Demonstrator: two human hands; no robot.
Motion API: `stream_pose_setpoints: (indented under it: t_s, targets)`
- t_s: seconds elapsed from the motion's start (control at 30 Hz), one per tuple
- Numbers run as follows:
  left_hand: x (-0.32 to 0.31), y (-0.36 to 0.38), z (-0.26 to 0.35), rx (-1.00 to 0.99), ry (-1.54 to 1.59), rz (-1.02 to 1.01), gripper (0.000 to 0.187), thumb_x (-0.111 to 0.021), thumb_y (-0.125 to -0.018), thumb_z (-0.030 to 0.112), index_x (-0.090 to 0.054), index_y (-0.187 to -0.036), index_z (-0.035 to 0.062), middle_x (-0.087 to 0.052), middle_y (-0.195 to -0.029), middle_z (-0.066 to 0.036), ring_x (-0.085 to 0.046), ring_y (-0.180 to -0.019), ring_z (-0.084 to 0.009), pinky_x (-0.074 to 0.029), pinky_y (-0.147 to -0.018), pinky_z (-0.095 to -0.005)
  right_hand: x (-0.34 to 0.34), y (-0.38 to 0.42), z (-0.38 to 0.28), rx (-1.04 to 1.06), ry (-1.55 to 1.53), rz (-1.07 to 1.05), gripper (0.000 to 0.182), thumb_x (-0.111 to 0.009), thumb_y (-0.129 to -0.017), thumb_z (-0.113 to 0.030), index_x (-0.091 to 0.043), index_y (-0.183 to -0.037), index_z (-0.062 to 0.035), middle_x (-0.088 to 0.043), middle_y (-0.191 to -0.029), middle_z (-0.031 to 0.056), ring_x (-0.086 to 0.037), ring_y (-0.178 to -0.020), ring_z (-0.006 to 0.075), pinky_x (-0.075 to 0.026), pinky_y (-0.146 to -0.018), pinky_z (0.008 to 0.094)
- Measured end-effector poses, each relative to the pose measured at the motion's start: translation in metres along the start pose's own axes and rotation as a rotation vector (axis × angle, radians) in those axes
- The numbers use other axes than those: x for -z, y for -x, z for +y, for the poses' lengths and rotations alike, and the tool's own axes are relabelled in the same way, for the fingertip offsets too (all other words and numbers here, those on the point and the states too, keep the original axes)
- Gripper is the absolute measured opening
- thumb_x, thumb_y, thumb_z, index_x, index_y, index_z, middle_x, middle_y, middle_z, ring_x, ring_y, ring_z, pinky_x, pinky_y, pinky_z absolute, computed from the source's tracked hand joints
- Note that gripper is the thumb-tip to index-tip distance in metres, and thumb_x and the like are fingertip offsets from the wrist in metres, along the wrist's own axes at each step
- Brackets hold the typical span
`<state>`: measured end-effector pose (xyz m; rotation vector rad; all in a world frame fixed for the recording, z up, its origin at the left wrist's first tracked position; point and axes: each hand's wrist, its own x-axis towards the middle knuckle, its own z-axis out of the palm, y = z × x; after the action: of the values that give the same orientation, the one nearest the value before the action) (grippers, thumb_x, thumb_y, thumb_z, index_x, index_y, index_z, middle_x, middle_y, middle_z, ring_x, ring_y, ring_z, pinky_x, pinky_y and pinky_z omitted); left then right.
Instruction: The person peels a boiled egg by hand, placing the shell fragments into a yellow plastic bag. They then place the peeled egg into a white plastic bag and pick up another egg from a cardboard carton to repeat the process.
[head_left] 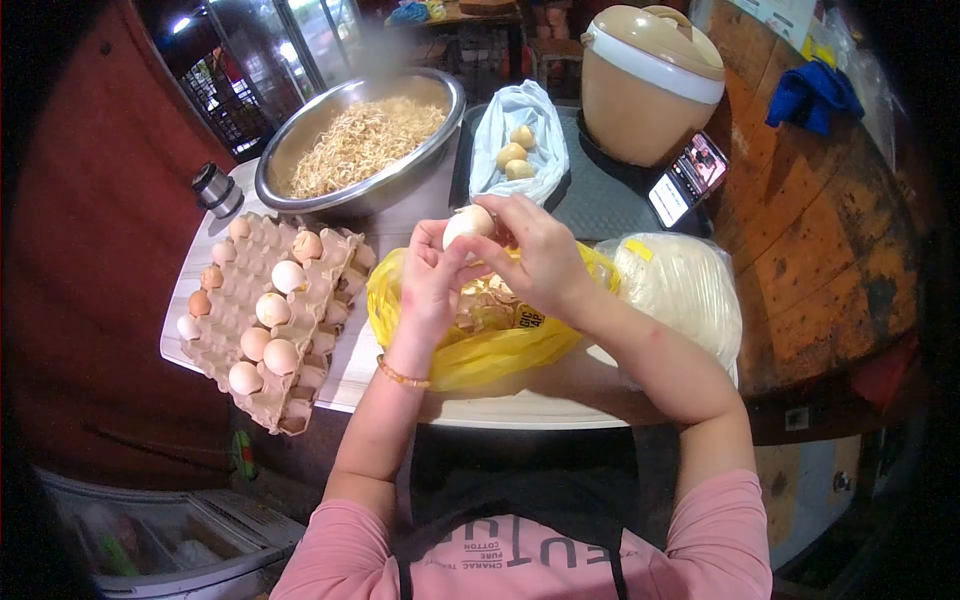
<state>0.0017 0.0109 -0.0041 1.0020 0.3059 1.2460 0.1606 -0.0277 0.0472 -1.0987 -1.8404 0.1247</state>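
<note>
Both my hands hold one pale egg [468,226] between their fingertips, above an open yellow plastic bag [460,360] with bits of eggshell [488,303] inside. My left hand [437,268] supports the egg from the left and below. My right hand [535,250] grips its right side, fingers bent over it. To the left, a cardboard egg tray [255,345] carries several white and brown eggs. Behind my hands, a light plastic bag [490,125] has several yellowish peeled round pieces [512,155] in it.
At the back left is a metal bowl [262,185] of pale shreds. A beige lidded container [640,110] and a propped phone [690,180] stand on a dark tray [600,215]. A wrapped white bundle [685,300] lies right; a dark-and-silver flask [216,190] stands left.
</note>
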Motion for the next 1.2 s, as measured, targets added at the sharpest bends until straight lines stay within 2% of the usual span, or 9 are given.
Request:
stream_pose_setpoints:
  t_s: [0.2, 0.27, 0.47, 0.6, 0.9, 0.97, 1.1, 1.17, 1.2]
  targets:
    - [-0.007, 0.002, 0.000, 0.027, -0.015, -0.012, 0.029, -0.062, -0.092, 0.012, -0.043, -0.112, 0.0025, -0.061, -0.111, -0.015, -0.065, -0.100, -0.0208, -0.059, -0.079, -0.0349, -0.009, 0.001, 0.007, 0.089, 0.027, 0.084, 0.030, -0.058, -0.090, -0.024, -0.056, -0.110, -0.0006, -0.060, -0.092, 0.0184, -0.061, -0.086, 0.0357, -0.050, -0.072, 0.0418]
    - [-0.006, 0.001, 0.001, 0.051, -0.178, -0.003, 0.033, -0.064, -0.090, 0.007, -0.044, -0.115, 0.0020, -0.060, -0.111, -0.013, -0.064, -0.099, -0.0183, -0.059, -0.079, -0.0336, -0.008, 0.000, 0.008, 0.148, 0.124, 0.111, 0.023, -0.057, -0.090, -0.021, -0.056, -0.102, -0.0014, -0.059, -0.087, 0.0174, -0.061, -0.082, 0.0348, -0.050, -0.070, 0.0420]
    - [-0.016, 0.002, 0.010, 0.070, -0.310, 0.009, 0.044, -0.066, -0.086, 0.001, -0.045, -0.125, -0.0003, -0.060, -0.113, -0.010, -0.063, -0.098, -0.0159, -0.058, -0.073, -0.0279, -0.007, 0.001, 0.013, 0.195, 0.225, 0.051, 0.014, -0.054, -0.090, -0.016, -0.052, -0.085, -0.0030, -0.056, -0.079, 0.0140, -0.060, -0.076, 0.0318, -0.050, -0.066, 0.0416]
    - [-0.014, 0.001, 0.006, 0.093, -0.322, 0.028, 0.042, -0.067, -0.086, 0.002, -0.049, -0.124, -0.0011, -0.060, -0.114, -0.010, -0.063, -0.097, -0.0145, -0.057, -0.072, -0.0262, -0.007, 0.002, 0.014, 0.236, 0.265, 0.054, 0.014, -0.053, -0.090, -0.014, -0.051, -0.084, -0.0021, -0.057, -0.079, 0.0142, -0.060, -0.076, 0.0319, -0.050, -0.066, 0.0412]
    - [-0.016, 0.002, 0.010, 0.074, -0.336, 0.040, 0.042, -0.069, -0.085, 0.005, -0.051, -0.123, -0.0014, -0.062, -0.115, -0.011, -0.063, -0.097, -0.0136, -0.057, -0.072, -0.0253, -0.006, 0.002, 0.014, 0.139, 0.170, 0.113, 0.008, -0.052, -0.089, -0.008, -0.054, -0.087, -0.0007, -0.059, -0.079, 0.0167, -0.061, -0.075, 0.0350, -0.050, -0.066, 0.0430]
    - [-0.017, 0.002, 0.012, 0.079, -0.329, 0.029, 0.044, -0.070, -0.085, 0.006, -0.051, -0.123, -0.0010, -0.062, -0.114, -0.011, -0.063, -0.095, -0.0137, -0.055, -0.072, -0.0249, -0.003, -0.001, 0.014, 0.064, 0.097, 0.130, 0.010, -0.053, -0.092, -0.006, -0.058, -0.091, 0.0024, -0.061, -0.082, 0.0212, -0.062, -0.075, 0.0386, -0.050, -0.066, 0.0420]
    - [-0.013, 0.001, 0.010, 0.061, -0.398, -0.010, 0.044, -0.071, -0.084, 0.007, -0.052, -0.124, 0.0000, -0.062, -0.115, -0.010, -0.063, -0.094, -0.0133, -0.053, -0.073, -0.0244, 0.004, -0.006, 0.019, 0.072, 0.080, 0.209, 0.014, -0.051, -0.094, -0.008, -0.058, -0.092, 0.0030, -0.062, -0.079, 0.0212, -0.064, -0.069, 0.0347, -0.050, -0.062, 0.0389]
    - [-0.013, 0.002, 0.010, 0.061, -0.387, -0.033, 0.044, -0.070, -0.085, 0.008, -0.052, -0.125, 0.0010, -0.063, -0.115, -0.010, -0.063, -0.094, -0.0123, -0.052, -0.073, -0.0238, 0.006, -0.008, 0.020, -0.103, -0.061, 0.166, 0.017, -0.048, -0.094, -0.010, -0.058, -0.089, 0.0035, -0.062, -0.078, 0.0222, -0.063, -0.074, 0.0391, -0.050, -0.063, 0.0454]
    - [-0.013, 0.002, 0.010, 0.061, -0.388, -0.033, 0.044, -0.070, -0.085, 0.008, -0.052, -0.125, 0.0010, -0.063, -0.115, -0.010, -0.063, -0.094, -0.0123, -0.052, -0.073, -0.0238, 0.007, -0.009, 0.021, -0.103, -0.062, 0.166, 0.017, -0.048, -0.094, -0.010, -0.058, -0.089, 0.0035, -0.062, -0.078, 0.0222, -0.063, -0.074, 0.0391, -0.050, -0.063, 0.0454]
